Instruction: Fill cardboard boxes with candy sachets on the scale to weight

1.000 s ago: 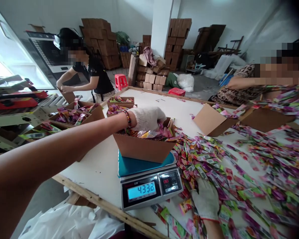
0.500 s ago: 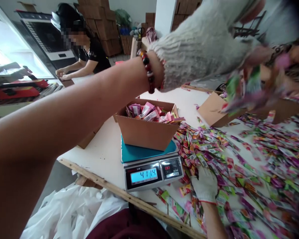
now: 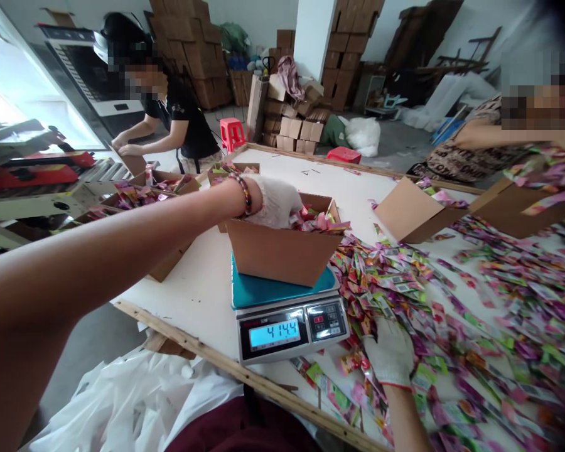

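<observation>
My left hand (image 3: 275,202), in a white knit glove with a beaded bracelet at the wrist, reaches into a cardboard box (image 3: 282,254) of small pink packets (image 3: 327,221). Its fingers point down among the packets and are mostly hidden. Beneath the box is a digital scale (image 3: 270,336) with a teal top, its lit display reading about 414.4. To the right of the scale, my gloved right hand (image 3: 390,353) rests on a spread of loose colourful packets (image 3: 405,276). Its fingertips are buried among them, so I cannot see a grip.
More filled boxes (image 3: 157,182) stand left of the scale. Across the table, one person (image 3: 169,119) handles a carton and another (image 3: 480,138) holds packets over an open box (image 3: 508,204). A wooden strip (image 3: 183,339) edges the table, with white plastic bags (image 3: 136,402) below.
My left hand has come down from the upper right into the box on the scale. The display went from about 411.4 to 414.4. My right hand has hardly moved.
</observation>
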`<move>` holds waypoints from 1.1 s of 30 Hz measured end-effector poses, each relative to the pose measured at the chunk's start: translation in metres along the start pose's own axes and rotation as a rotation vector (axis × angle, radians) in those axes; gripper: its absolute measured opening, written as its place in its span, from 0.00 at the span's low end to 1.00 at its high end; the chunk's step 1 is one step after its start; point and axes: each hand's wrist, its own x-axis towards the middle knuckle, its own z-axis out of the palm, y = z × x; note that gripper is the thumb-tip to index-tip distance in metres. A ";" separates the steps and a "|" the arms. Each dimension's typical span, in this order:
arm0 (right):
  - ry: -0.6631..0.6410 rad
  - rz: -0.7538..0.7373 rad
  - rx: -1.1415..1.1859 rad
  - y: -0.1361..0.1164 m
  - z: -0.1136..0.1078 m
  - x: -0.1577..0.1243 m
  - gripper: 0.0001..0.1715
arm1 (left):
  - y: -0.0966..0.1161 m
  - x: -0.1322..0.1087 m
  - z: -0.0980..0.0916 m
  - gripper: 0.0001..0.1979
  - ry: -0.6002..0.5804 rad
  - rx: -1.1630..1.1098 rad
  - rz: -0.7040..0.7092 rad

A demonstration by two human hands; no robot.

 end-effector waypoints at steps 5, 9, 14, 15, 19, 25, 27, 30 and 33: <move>0.030 0.014 0.005 -0.001 0.004 -0.003 0.26 | -0.015 0.008 0.012 0.12 0.006 0.052 -0.051; 0.013 0.020 0.017 0.000 0.010 -0.004 0.26 | -0.012 0.010 0.000 0.16 0.060 0.025 -0.106; 0.018 0.023 0.011 0.003 0.016 -0.005 0.25 | 0.001 0.016 0.007 0.23 -0.061 0.069 -0.152; 0.019 0.023 0.009 0.003 0.017 -0.005 0.25 | 0.000 0.017 0.008 0.21 -0.051 0.069 -0.145; 0.049 0.020 0.017 0.003 0.022 -0.007 0.26 | -0.010 0.016 -0.007 0.10 0.116 -0.076 -0.101; 0.025 0.043 0.006 0.001 0.015 -0.006 0.25 | 0.016 0.010 -0.061 0.08 0.516 -0.682 0.041; 0.014 0.039 0.007 0.000 0.010 -0.005 0.24 | 0.032 0.007 -0.072 0.10 0.596 -1.007 0.166; 0.014 0.025 0.018 -0.001 0.005 -0.004 0.25 | 0.044 0.000 -0.071 0.08 0.626 -1.048 0.192; -0.002 0.032 0.013 0.000 0.003 -0.003 0.25 | 0.037 -0.010 -0.050 0.06 0.531 -0.992 0.143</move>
